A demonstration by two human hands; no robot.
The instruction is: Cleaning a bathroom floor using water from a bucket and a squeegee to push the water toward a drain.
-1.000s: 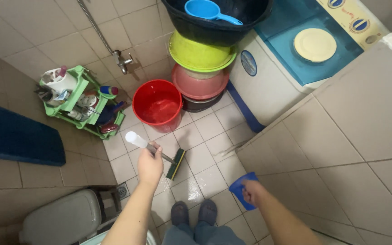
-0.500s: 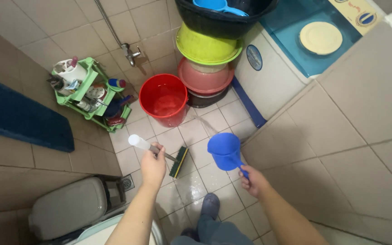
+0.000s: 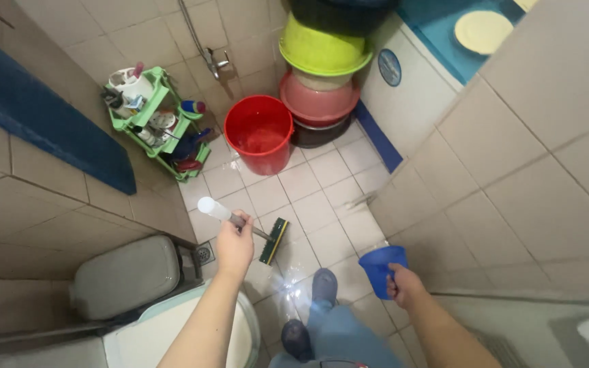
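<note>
My left hand (image 3: pixel 234 244) has fingers wrapped tight on the handle of a floor brush (image 3: pixel 241 223), w/ its green-bristled head down on the wet tiles just in front of my feet. My right hand (image 3: pixel 403 285) has fingers closed on the handle of a blue dipper (image 3: pixel 380 268), held upright near the tiled wall. Red bucket (image 3: pixel 259 140) sits further ahead, beside stacked basins (image 3: pixel 322 75) & a green rack (image 3: pixel 161 126). Toilet (image 3: pixel 165 300) is to my left.

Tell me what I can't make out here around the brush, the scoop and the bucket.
1. Blue scoop, head view: the right hand covers its handle; whether water is inside cannot be told.
2. Brush: bristles face the floor, hidden.
3. Stacked basins: the top edge cuts off the uppermost.
4. Green rack: its items are too small to identify.
</note>
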